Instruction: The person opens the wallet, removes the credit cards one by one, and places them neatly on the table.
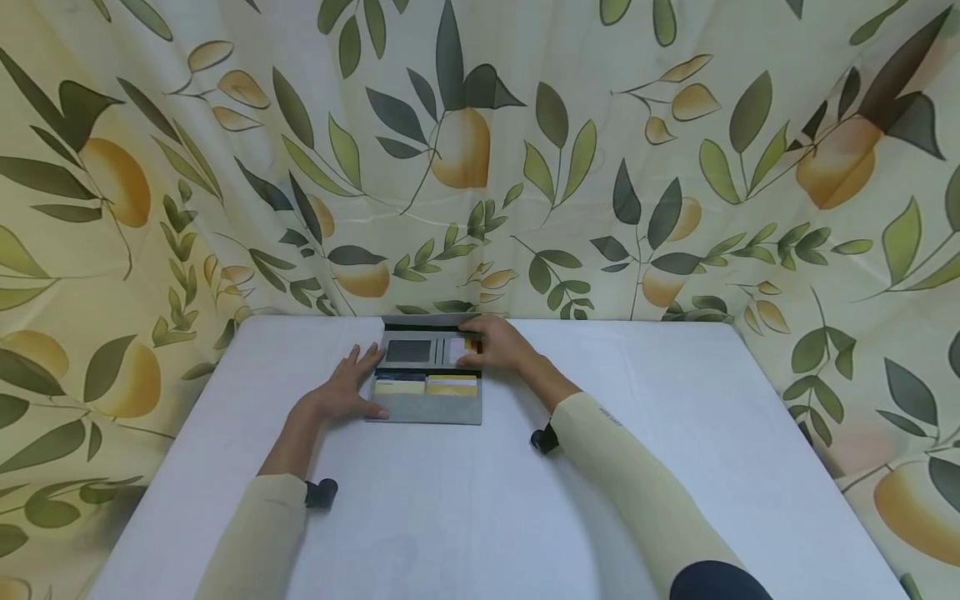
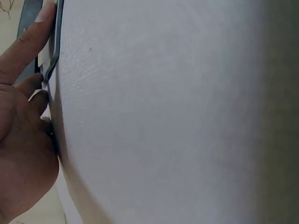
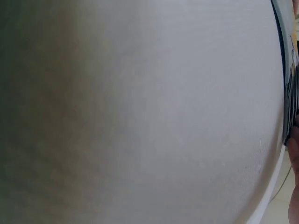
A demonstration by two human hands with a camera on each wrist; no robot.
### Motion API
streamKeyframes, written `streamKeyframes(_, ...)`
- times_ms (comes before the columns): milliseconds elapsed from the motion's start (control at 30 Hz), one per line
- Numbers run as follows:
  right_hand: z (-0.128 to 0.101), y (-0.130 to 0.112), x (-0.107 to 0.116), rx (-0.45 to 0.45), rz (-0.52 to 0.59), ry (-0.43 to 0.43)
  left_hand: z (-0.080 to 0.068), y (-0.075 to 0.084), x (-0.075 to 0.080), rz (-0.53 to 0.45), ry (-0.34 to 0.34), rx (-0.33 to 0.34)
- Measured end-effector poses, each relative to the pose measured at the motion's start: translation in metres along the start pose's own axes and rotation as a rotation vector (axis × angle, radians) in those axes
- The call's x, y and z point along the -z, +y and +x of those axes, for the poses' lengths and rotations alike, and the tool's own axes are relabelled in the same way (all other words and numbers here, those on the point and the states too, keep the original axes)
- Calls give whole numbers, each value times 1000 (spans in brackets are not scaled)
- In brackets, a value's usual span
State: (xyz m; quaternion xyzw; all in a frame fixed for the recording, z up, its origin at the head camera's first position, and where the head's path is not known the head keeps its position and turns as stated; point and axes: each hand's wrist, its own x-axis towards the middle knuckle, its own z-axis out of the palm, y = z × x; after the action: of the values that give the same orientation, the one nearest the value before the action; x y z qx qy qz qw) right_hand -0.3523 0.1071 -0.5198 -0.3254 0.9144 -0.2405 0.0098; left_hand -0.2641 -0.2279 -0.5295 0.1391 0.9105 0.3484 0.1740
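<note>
An unfolded grey wallet [image 1: 427, 408] lies at the far edge of the white table. Its middle section has a dark window [image 1: 408, 352] and narrow slots beside it. Two yellowish cards [image 1: 452, 385] sit side by side in the lower part. My left hand [image 1: 347, 387] rests at the wallet's left side with fingers spread, the thumb on the lower left corner. In the left wrist view that thumb [image 2: 44, 16] lies along the grey edge. My right hand [image 1: 498, 342] pinches a white and orange card [image 1: 457, 350] at the right slots, its fingers partly covering the card.
A white cloth covers the table [image 1: 600, 467]. Behind it hangs a curtain [image 1: 570, 167] printed with leaves and fruit, which also runs down both sides. Small black cameras [image 1: 321, 494] are strapped at both wrists.
</note>
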Motion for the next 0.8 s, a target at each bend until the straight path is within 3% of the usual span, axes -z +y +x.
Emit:
streamKeyframes(300,1,1,-3,-23,7,-38,-1,-2,-1,20,-26,60)
streamKeyframes(800,1,-1,-6,-4,-33,-27,-2,0,-1,32,-21,52)
